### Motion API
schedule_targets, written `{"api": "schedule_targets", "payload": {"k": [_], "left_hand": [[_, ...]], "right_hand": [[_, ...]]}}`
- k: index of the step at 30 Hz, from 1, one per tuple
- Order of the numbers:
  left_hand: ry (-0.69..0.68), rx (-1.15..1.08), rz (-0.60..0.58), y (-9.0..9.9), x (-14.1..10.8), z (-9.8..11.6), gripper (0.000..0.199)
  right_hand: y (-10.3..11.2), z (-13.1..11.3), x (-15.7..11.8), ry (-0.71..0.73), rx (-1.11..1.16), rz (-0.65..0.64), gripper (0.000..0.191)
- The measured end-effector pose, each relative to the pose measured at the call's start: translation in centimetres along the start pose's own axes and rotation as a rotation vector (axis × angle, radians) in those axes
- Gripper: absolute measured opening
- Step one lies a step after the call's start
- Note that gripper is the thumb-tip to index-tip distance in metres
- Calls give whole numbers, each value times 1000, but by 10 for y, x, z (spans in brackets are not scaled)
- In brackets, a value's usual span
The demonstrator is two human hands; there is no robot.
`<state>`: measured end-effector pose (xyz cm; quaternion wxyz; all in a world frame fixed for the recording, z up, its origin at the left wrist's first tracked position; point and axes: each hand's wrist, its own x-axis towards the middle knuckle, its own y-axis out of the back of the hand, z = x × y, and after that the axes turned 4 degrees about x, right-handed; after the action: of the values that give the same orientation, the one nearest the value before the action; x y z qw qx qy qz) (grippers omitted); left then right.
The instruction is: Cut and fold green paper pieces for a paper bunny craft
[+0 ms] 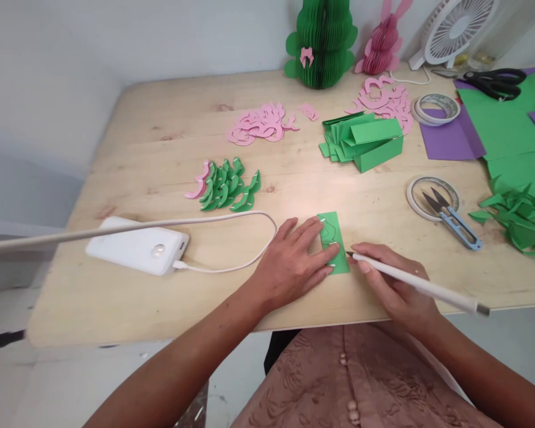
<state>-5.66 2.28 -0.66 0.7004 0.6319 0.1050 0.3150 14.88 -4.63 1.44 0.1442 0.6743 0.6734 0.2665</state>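
Observation:
A small green paper strip (340,261) lies near the table's front edge, with a curved outline drawn on it. My left hand (289,261) rests flat across its left side, fingers spread, pressing it to the wood. Part of the outline is hidden under those fingers. Between the fingers of my right hand (399,288) is a white pencil (419,282), its dark tip pointing left at the strip's right edge. Whether the tip touches the paper, I cannot tell.
Ahead lie green curled cutouts (227,185), pink cutouts (261,123) and folded green strips (363,139). A white power bank (136,245) with its cable is on the left. Tape rolls (437,109), blue thread snips (457,223), black scissors (494,81) and green scraps (517,217) are on the right.

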Motion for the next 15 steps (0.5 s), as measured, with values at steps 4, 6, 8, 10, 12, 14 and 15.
{"api": "schedule_targets", "payload": {"k": [4, 6, 8, 10, 12, 14, 15], "left_hand": [[-2, 7, 10, -1, 0, 0, 29], [2, 11, 8, -1, 0, 0, 29], [2, 14, 5, 0, 0, 0, 29], [-1, 18, 1, 0, 0, 0, 29], [-3, 20, -4, 0, 0, 0, 29], [-2, 21, -8, 0, 0, 1, 29], [0, 21, -11, 0, 0, 1, 29]], "right_hand": [[-3, -1, -7, 198, -65, -46, 31], [-5, 1, -8, 275, -130, -43, 34], [-7, 4, -8, 346, -207, -44, 37], [-8, 5, -8, 411, -283, -54, 38], [-9, 5, -8, 455, -340, -54, 38], [-9, 4, -8, 481, -368, -40, 37], [-9, 3, -8, 488, -375, -32, 37]]}}
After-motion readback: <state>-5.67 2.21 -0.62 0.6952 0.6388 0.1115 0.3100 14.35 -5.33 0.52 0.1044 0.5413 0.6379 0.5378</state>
